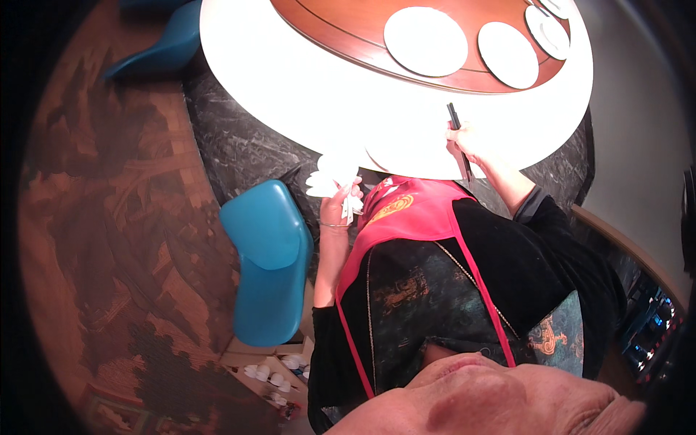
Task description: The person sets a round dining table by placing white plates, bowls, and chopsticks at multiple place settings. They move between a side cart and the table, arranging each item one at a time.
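Observation:
My left hand (341, 200) is closed around the handles of several white spoons (325, 182), just off the near edge of the round white table (326, 103). Their bowls fan out away from my fingers, and glare blurs their outlines. My right hand (465, 142) grips a pair of dark chopsticks (453, 116) over the tabletop near its front rim. The far ends of the chopsticks stick out past my fingers, while the other ends point back toward my red apron (405, 209).
White plates (426, 41) rest on the brown turntable (337, 24) at the table's middle. A blue chair (269, 263) stands at my left, another (163, 51) farther off. An open drawer (258, 356) at lower left holds several white spoons (262, 372). Patterned carpet (119, 217) covers the floor.

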`<state>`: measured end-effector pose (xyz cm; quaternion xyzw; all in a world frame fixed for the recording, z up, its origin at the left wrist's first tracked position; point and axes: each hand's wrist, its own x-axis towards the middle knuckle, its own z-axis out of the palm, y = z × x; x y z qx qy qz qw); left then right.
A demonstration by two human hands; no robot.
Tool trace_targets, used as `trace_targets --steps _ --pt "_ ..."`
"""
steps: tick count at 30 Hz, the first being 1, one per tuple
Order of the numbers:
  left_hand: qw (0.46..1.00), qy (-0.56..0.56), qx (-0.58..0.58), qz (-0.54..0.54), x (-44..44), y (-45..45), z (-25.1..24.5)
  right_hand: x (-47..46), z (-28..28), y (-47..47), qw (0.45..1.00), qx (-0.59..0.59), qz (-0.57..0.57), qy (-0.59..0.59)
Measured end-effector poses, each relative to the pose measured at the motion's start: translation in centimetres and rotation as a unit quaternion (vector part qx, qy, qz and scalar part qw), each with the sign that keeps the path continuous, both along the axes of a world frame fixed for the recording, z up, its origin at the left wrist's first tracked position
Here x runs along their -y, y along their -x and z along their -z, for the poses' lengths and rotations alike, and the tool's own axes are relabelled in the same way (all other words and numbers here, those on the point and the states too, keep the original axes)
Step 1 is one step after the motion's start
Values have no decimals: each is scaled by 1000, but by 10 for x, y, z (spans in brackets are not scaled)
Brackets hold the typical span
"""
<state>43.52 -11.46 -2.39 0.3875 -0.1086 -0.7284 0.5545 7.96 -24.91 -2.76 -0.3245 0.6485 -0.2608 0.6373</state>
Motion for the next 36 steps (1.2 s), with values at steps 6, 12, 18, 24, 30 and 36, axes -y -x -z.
trace_targets --steps 6,12,18,24,30,36 --pt "999 0 -37 -27 -3 -1 3 59 -19 -21 993 -1 -64 95" --pt "997 37 -37 -62 -9 3 -5 140 -84 -37 990 -54 -53 123" --pt "996 37 -7 -85 -18 7 -12 180 -131 -33 965 -211 -94 121" --pt "996 12 25 -87 -23 5 -18 254 -87 -14 914 -350 -159 127" --pt "995 3 38 -93 -17 9 -33 286 -74 0 823 -494 -198 202" --pt "996 -28 58 -67 -12 9 -44 272 -87 7 797 -528 -206 209"
